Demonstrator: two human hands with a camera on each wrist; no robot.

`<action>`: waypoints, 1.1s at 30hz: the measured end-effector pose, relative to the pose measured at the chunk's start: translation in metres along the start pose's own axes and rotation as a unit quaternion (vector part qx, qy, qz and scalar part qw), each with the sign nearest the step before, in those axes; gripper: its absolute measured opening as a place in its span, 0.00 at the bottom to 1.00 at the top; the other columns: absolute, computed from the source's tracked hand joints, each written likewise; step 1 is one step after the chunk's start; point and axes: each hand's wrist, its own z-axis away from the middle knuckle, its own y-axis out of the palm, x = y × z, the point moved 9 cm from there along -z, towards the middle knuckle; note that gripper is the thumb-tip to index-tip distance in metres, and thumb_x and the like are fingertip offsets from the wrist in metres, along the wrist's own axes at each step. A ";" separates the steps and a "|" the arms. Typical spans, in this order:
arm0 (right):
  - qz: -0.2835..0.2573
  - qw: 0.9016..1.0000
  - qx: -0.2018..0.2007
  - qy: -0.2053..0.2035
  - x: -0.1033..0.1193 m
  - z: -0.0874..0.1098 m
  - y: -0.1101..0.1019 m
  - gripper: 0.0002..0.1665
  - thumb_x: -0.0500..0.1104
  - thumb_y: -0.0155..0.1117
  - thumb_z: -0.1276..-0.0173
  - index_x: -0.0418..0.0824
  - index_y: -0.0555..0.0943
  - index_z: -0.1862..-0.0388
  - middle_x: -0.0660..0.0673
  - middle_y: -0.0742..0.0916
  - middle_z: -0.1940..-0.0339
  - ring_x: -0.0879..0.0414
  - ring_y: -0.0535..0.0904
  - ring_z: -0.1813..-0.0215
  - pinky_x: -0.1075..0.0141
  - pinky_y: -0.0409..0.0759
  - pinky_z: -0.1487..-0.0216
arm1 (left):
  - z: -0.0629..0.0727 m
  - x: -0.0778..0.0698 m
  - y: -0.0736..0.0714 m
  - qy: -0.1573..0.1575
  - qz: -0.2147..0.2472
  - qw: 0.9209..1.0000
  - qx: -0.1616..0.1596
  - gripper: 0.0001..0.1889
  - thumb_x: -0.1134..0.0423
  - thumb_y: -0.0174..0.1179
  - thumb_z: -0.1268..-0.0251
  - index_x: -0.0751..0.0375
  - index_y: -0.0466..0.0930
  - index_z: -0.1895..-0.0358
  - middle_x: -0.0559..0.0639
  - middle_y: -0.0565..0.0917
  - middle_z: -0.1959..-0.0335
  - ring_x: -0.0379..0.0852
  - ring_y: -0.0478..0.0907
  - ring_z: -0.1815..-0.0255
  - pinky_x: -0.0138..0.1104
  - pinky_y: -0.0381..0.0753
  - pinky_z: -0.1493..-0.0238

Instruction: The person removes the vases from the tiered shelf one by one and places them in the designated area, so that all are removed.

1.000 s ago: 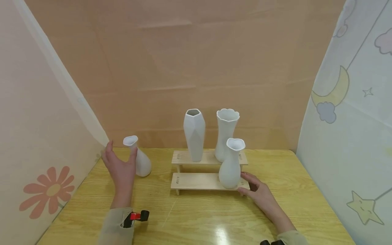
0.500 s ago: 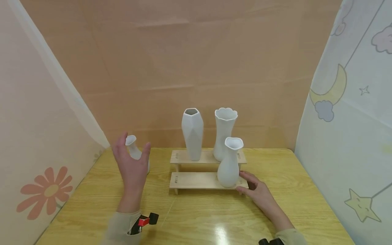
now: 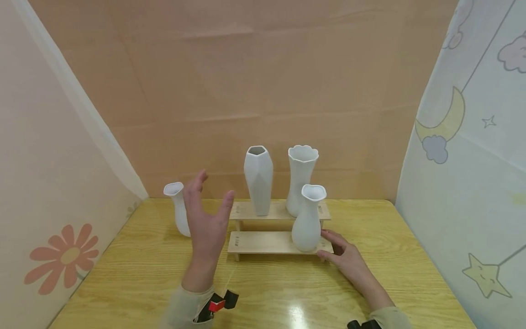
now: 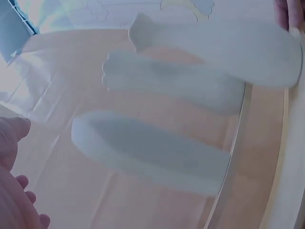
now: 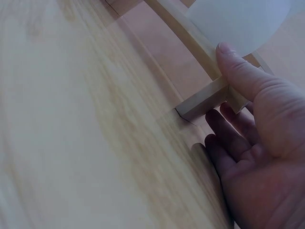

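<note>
My left hand (image 3: 207, 233) is raised over the table with thumb and fingers spread, holding nothing. It overlaps the right side of a white narrow-necked vase (image 3: 178, 212) on the table. At the right end of a two-step wooden stand (image 3: 259, 242), my right hand (image 3: 349, 262) grips the lower shelf; in the right wrist view its thumb lies at the shelf corner and its fingers are by the leg (image 5: 205, 100). A white narrow-necked vase (image 3: 307, 228) stands on that shelf, near those fingers. The upper shelf bears a faceted white vase (image 3: 259, 183) and a scalloped-rim white vase (image 3: 301, 183).
The yellow wood-grain table (image 3: 263, 292) runs back to an orange-brown cloth backdrop (image 3: 263, 91). A flower-print sheet (image 3: 70, 183) hangs at the left, and a moon-and-star print sheet (image 3: 464, 183) at the right.
My left hand has moved rightward from the left vase, passing in front of it toward the stand, still with nothing in it. My right hand and the vases have stayed in place.
</note>
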 end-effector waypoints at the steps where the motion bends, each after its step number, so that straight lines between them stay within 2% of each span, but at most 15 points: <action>1: -0.001 1.000 0.001 -0.001 0.000 0.000 0.000 0.46 0.56 0.81 0.28 0.47 0.75 0.16 0.39 0.67 0.11 0.34 0.58 0.12 0.43 0.62 0.17 | 0.002 -0.003 0.004 0.001 0.007 1.000 0.003 0.39 0.68 0.78 0.31 0.63 0.71 0.20 0.56 0.75 0.27 0.53 0.69 0.24 0.50 0.65 0.24; 9: -0.014 1.000 0.003 -0.004 -0.001 -0.001 0.001 0.44 0.55 0.81 0.28 0.47 0.76 0.17 0.41 0.68 0.12 0.36 0.57 0.11 0.44 0.60 0.17 | 0.015 -0.021 0.041 -0.010 0.035 0.998 0.044 0.38 0.66 0.78 0.30 0.61 0.71 0.20 0.59 0.76 0.28 0.56 0.72 0.25 0.55 0.68 0.24; 15: -0.021 1.000 0.001 -0.011 0.001 -0.001 0.001 0.43 0.53 0.81 0.27 0.46 0.77 0.18 0.41 0.69 0.12 0.37 0.57 0.11 0.46 0.58 0.17 | 0.023 -0.030 0.066 -0.026 0.058 0.996 0.065 0.38 0.63 0.78 0.30 0.63 0.71 0.20 0.58 0.77 0.30 0.53 0.74 0.26 0.55 0.71 0.24; 18: -0.025 1.000 0.002 -0.010 0.002 0.000 0.001 0.43 0.52 0.81 0.27 0.45 0.77 0.18 0.41 0.69 0.12 0.38 0.56 0.10 0.46 0.56 0.16 | 0.029 -0.033 0.081 -0.037 0.070 0.993 0.085 0.38 0.61 0.77 0.29 0.63 0.70 0.20 0.58 0.77 0.30 0.52 0.73 0.26 0.54 0.72 0.23; 22: -0.024 1.000 0.003 -0.008 0.001 0.000 0.001 0.43 0.53 0.81 0.27 0.45 0.76 0.17 0.41 0.68 0.12 0.38 0.56 0.10 0.46 0.56 0.16 | 0.038 -0.035 0.100 -0.056 0.089 0.987 0.118 0.38 0.60 0.76 0.27 0.60 0.69 0.19 0.59 0.76 0.29 0.52 0.73 0.25 0.54 0.72 0.23; 26: -0.020 1.000 0.003 -0.009 0.001 -0.001 0.001 0.44 0.54 0.81 0.27 0.46 0.76 0.17 0.41 0.69 0.12 0.38 0.56 0.11 0.46 0.57 0.16 | 0.045 -0.034 0.115 -0.078 0.107 0.981 0.142 0.36 0.60 0.75 0.26 0.57 0.70 0.20 0.55 0.77 0.28 0.50 0.73 0.26 0.54 0.72 0.23; 29: -0.019 1.000 0.001 -0.014 0.000 -0.002 0.000 0.43 0.54 0.81 0.27 0.47 0.77 0.18 0.41 0.69 0.12 0.38 0.57 0.11 0.45 0.57 0.16 | 0.051 -0.033 0.125 -0.094 0.120 0.976 0.155 0.35 0.61 0.76 0.27 0.58 0.72 0.21 0.54 0.77 0.28 0.49 0.73 0.27 0.52 0.72 0.23; 33: -0.017 1.000 -0.003 -0.018 0.000 -0.002 0.000 0.41 0.52 0.81 0.27 0.46 0.77 0.18 0.41 0.70 0.13 0.38 0.58 0.11 0.48 0.57 0.17 | 0.062 -0.029 0.142 -0.117 0.133 0.967 0.181 0.34 0.61 0.76 0.27 0.61 0.73 0.22 0.57 0.79 0.31 0.51 0.75 0.28 0.51 0.74 0.25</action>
